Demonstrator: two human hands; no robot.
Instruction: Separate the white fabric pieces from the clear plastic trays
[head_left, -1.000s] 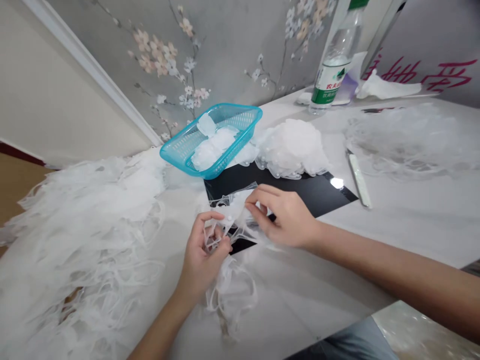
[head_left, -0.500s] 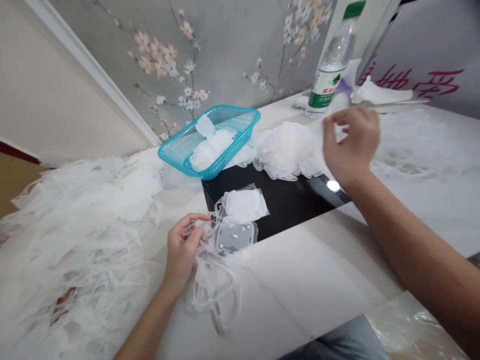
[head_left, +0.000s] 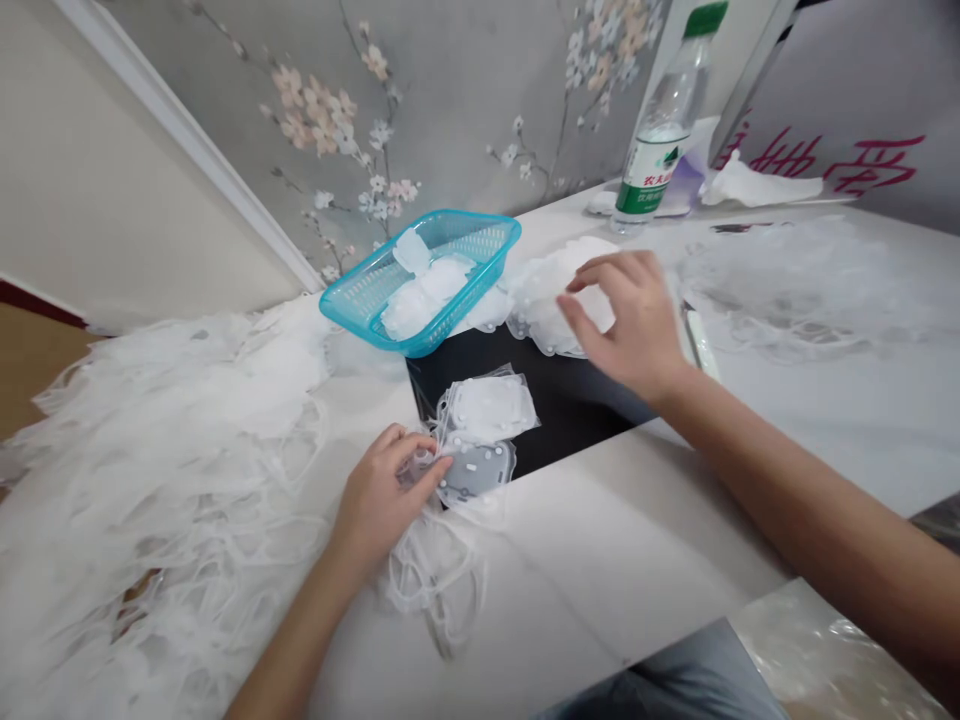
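My left hand [head_left: 394,480] is closed at the left edge of the clear flat pouches, its thumb and fingers pinching the thin white cords [head_left: 442,560] that trail over the table edge. Beside its fingertips lies a clear pouch [head_left: 474,470] with small white dots. Just above it is a stack of similar pouches [head_left: 491,405], looking white. My right hand [head_left: 630,320] hovers over a pile of thin white rounded sheets [head_left: 544,300]. Its thumb and forefinger curve towards each other with a small gap, and I see nothing between them.
A blue plastic basket [head_left: 352,310] with white sheets stands against the wall. A black mat [head_left: 570,420] lies under the pouches. A large heap of white corded pieces [head_left: 187,450] covers the left. At the back stands a water bottle [head_left: 652,160]; filmy white pieces [head_left: 810,290] lie right.
My right hand has moved left and slightly down, from near the bottle to over the white pile. My left hand has shifted a little right, closer over the lower pouch.
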